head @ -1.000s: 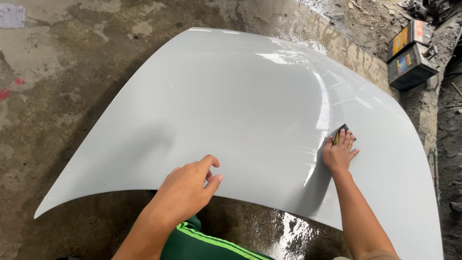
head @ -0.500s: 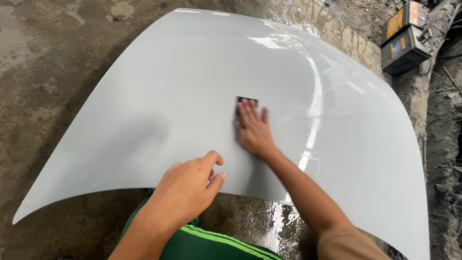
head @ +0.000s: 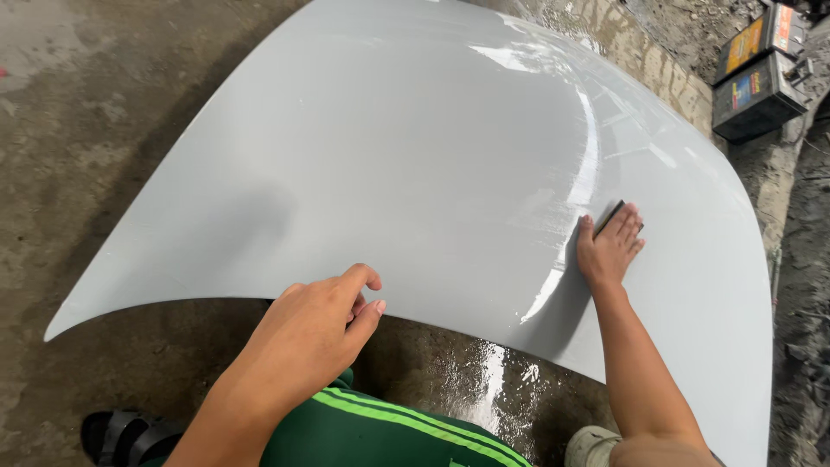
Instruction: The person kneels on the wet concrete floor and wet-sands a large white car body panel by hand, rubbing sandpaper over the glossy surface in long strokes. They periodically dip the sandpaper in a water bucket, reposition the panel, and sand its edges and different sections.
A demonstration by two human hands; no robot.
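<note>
A: Nearest the camera?
B: Green trousers with lighter green stripes [head: 389,428], a dark sandal [head: 121,432] at the lower left on wet concrete floor [head: 69,173].

A: And just above that?
B: Left hand [head: 316,333], loosely curled, fingertips at the near edge of a large pale grey car bonnet panel [head: 389,173]. Holding nothing; index finger bent over the rim, thumb tucked beneath it.

A: Further out to the right?
B: Right hand [head: 609,246], flat and spread, palm down, pressing a small dark sanding block [head: 616,214] against the panel. Only a thin dark edge of the block showing past the fingers. Forearm stretched out over the panel's near right part.

A: Panel itself?
B: Lying low over the floor, curved, convex side up, filling most of the view. Wet sheen and bright glare in a streak beside the right hand, running up toward the far edge. Puddled water on the floor under the near edge.

A: Farthest back?
B: Two boxy car batteries [head: 756,73], dark with orange and yellow labels, stacked at the upper right, well apart from the hands, beside a rough concrete kerb [head: 657,78].
</note>
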